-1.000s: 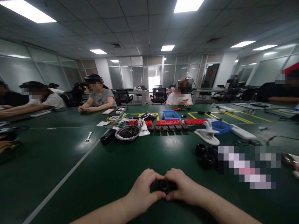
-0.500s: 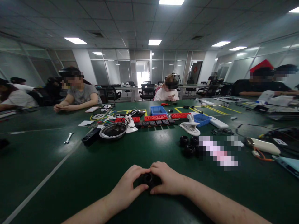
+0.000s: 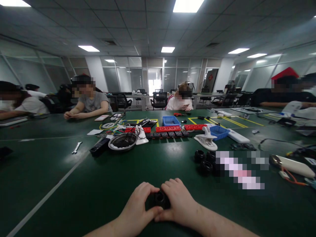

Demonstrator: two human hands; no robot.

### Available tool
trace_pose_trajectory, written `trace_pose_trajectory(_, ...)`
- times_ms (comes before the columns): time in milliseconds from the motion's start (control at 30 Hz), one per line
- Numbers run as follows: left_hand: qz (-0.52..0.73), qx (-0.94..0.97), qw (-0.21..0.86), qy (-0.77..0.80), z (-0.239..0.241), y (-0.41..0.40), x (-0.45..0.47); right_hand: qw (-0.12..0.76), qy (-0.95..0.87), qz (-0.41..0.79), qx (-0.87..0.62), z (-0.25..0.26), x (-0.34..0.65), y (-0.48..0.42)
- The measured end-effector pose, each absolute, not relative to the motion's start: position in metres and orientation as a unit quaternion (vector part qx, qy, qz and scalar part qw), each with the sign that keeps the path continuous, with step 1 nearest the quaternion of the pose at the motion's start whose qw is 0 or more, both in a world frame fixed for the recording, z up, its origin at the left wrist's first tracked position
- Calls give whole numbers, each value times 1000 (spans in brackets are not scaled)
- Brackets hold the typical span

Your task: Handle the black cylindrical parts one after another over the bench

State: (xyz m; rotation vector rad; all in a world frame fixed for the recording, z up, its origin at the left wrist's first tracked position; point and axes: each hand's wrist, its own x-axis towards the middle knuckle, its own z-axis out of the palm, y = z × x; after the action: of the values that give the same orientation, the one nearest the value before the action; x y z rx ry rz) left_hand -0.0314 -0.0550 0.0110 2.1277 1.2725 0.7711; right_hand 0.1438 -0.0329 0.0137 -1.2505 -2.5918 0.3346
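In front of me a small black round part with a hole through its middle [image 3: 161, 203] is held between both hands, just over or on the green table. My left hand [image 3: 140, 205] curves around its left side, with thumb below and forefinger above. From the right, my right hand [image 3: 178, 204] wraps it with bent fingers, and its thumb tip touches the left thumb. The fingers hide much of the part's sides. Several similar black ring-shaped parts [image 3: 206, 167] stand in a group further up on the right.
Nearby on the green table [image 3: 103, 184] lie a wrench [image 3: 77, 147], a metal bowl [image 3: 122, 148], a white clip stand [image 3: 206, 140], red strips [image 3: 168, 128], blue trays [image 3: 170, 120] and a power bank [image 3: 293, 165]. A blurred patch covers something right of the black parts. Other people sit around the table.
The whole scene has shifted down and slightly right as my head moved. My right hand's fingers and thumb now sit closer around the black part. Both hands still hold it.
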Motion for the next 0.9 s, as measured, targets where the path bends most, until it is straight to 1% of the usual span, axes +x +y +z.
trace_pose_trajectory(100, 315, 795, 255, 450, 11, -56, -33, 147, -892, 185, -385, 17, 153, -30)
trace_pose_trajectory(300, 334, 782, 232, 472, 18, -59, -35, 158, -840, 404, -325, 21, 172, -14)
trace_pose_trajectory(400, 331, 773, 223, 493, 20, -61, -33, 160, -818, 451, -320, 24, 170, -13)
trace_pose_trajectory(533, 316, 785, 215, 488, 19, -65, -33, 119, -830, 437, -327, 34, 163, -20)
trace_pose_trajectory(633, 311, 795, 216, 474, 18, -67, -34, 84, -843, 403, -347, 37, 159, -24)
trace_pose_trajectory(900, 311, 803, 216, 460, 15, -68, -37, 98, -847, 307, -422, 20, 147, -27)
